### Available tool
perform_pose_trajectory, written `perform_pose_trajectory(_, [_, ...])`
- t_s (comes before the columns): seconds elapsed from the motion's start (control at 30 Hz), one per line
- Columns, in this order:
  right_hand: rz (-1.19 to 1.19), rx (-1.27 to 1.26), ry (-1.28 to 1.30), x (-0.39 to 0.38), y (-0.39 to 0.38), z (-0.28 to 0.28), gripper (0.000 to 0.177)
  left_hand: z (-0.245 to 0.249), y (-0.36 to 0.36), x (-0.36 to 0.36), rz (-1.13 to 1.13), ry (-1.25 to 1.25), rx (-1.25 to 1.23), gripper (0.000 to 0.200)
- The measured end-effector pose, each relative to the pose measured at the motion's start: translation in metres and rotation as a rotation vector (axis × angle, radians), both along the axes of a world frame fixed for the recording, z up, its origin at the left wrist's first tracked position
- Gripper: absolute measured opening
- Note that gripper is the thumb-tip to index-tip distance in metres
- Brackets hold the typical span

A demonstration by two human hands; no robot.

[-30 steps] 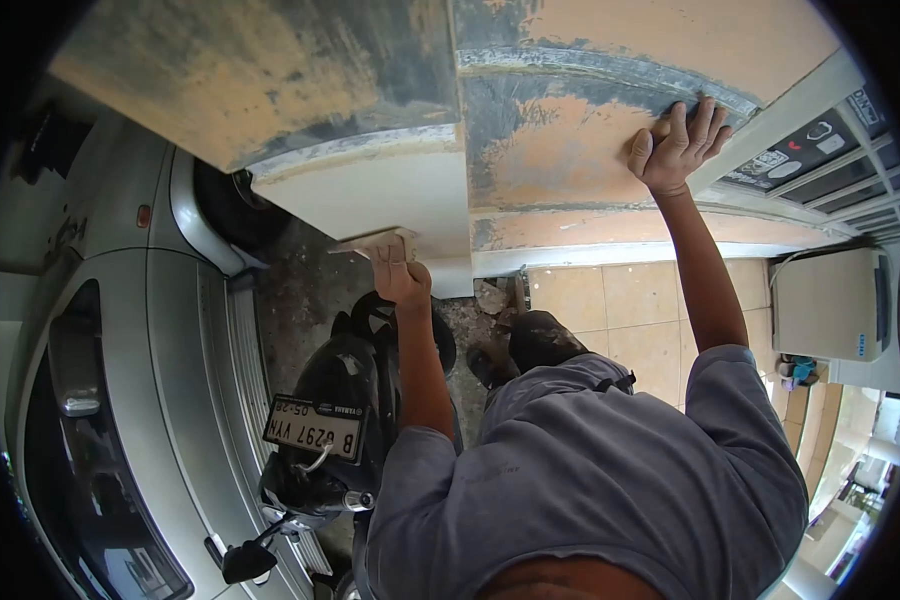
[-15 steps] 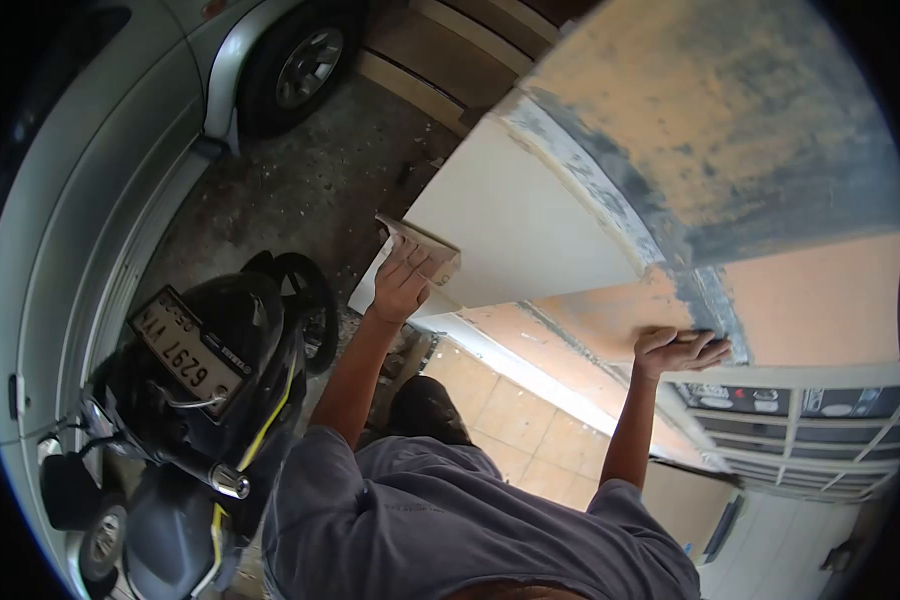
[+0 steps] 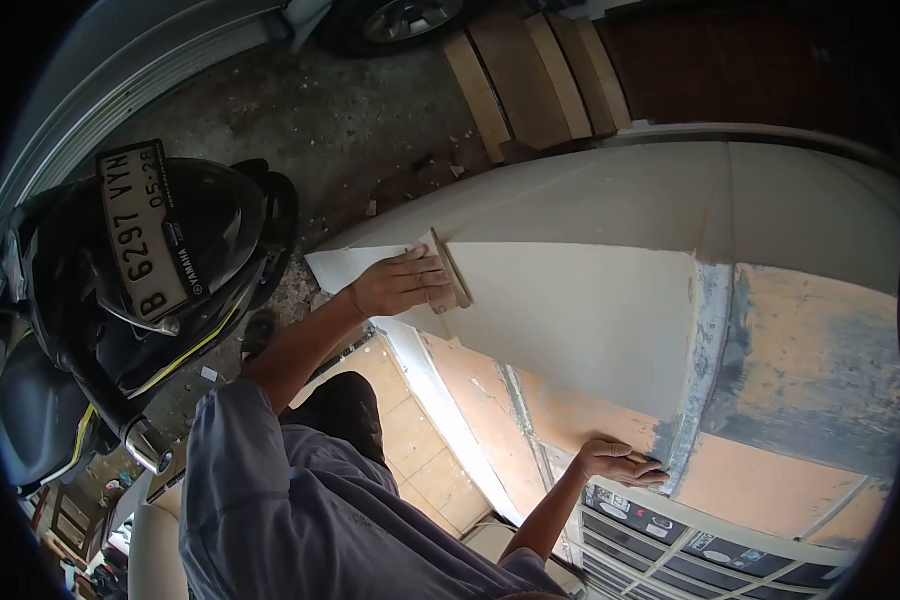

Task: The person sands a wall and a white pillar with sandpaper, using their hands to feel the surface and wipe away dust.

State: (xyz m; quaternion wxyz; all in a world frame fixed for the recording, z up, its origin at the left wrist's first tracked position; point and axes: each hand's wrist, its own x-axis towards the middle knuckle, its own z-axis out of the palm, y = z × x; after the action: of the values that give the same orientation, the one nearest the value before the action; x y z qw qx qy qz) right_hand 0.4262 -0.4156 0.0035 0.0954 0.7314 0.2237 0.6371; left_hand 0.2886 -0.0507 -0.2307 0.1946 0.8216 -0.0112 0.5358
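Note:
In the head view, my left hand [image 3: 402, 283] is closed around a sanding block [image 3: 448, 270], a flat piece faced with tan sandpaper. The block stands against the left part of a smooth white panel [image 3: 570, 315]. My right hand [image 3: 622, 463] holds nothing and rests with outstretched fingers at the lower edge of the same large structure. Its fingertips touch or nearly touch a grey filler strip [image 3: 700, 365]. Beyond that strip lies an orange-tan surface smeared with dark grey [image 3: 820, 360]. Part of the palm side is hidden.
A black motorcycle [image 3: 195, 260] with a number plate stands at the left. A car [image 3: 170, 70] is behind it. Wooden boards [image 3: 525, 85] lean at the far side. Below the structure are floor tiles [image 3: 410, 430] and a gridded rack [image 3: 670, 535] with dark boxes.
My view has turned, so the white panel now lies more level. The sanding block has moved along the panel and stands more on edge. My right hand stays by the filler strip.

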Motion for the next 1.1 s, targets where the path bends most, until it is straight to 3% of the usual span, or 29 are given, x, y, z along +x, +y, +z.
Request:
perform_pose_trajectory(0.07, [0.001, -0.008, 0.008, 0.0, 0.004, 0.0, 0.062, 0.029, -0.008, 0.007, -0.046, -0.054, -0.054, 0.035])
perform_pose_trajectory(0.1, [0.006, -0.003, -0.001, -0.001, 0.004, 0.0, 0.062, 0.074, -0.006, 0.01, -0.056, -0.14, 0.004, 0.039])
perform_pose_trajectory(0.13, [0.012, 0.0, -0.013, -0.001, 0.004, 0.0, 0.061, 0.108, -0.013, 0.026, -0.175, -0.286, -0.037, 0.028])
perform_pose_trajectory(0.2, [0.023, -0.034, -0.022, -0.001, 0.002, 0.002, 0.061, 0.175, -0.015, 0.045, -0.185, -0.466, 0.07, 0.028])
perform_pose_trajectory(0.23, [0.028, -0.035, -0.034, -0.002, 0.004, 0.002, 0.061, 0.177, -0.013, 0.043, -0.171, -0.465, 0.062, 0.028])
perform_pose_trajectory(0.3, [0.025, -0.033, -0.041, 0.001, 0.002, 0.001, 0.061, 0.174, -0.013, 0.04, -0.237, -0.433, 0.078, 0.028])
perform_pose_trajectory(0.37, [0.021, -0.041, -0.026, -0.003, 0.002, 0.002, 0.061, 0.092, -0.011, 0.038, -0.216, -0.379, 0.139, 0.029])
perform_pose_trajectory(0.43, [0.024, -0.026, -0.033, -0.002, 0.006, 0.0, 0.062, -0.004, -0.01, 0.019, -0.187, -0.141, 0.148, 0.031])
perform_pose_trajectory(0.5, [0.02, -0.018, -0.033, 0.0, 0.005, -0.001, 0.062, -0.002, -0.011, 0.002, -0.165, -0.029, 0.106, 0.031])
perform_pose_trajectory(0.6, [0.019, -0.032, -0.044, 0.002, 0.006, 0.001, 0.061, 0.008, -0.03, 0.014, -0.155, -0.092, 0.036, 0.031])
perform_pose_trajectory(0.73, [0.001, -0.039, -0.041, -0.002, 0.011, -0.001, 0.06, 0.115, -0.047, 0.04, -0.214, -0.428, 0.045, 0.026])
perform_pose_trajectory(0.83, [0.014, -0.035, -0.01, -0.002, 0.009, 0.0, 0.06, 0.148, -0.053, 0.046, -0.206, -0.461, 0.081, 0.029])
perform_pose_trajectory(0.9, [0.017, -0.03, -0.012, 0.0, 0.008, -0.001, 0.06, 0.123, -0.052, 0.038, -0.315, -0.359, 0.061, 0.032])
perform_pose_trajectory(1.03, [0.032, -0.012, -0.005, 0.002, 0.005, -0.001, 0.061, 0.004, -0.032, 0.012, -0.251, 0.002, 0.157, 0.03])
perform_pose_trajectory(1.1, [0.038, -0.002, 0.005, 0.002, 0.003, -0.001, 0.062, 0.026, -0.036, 0.016, -0.227, -0.045, 0.164, 0.032])
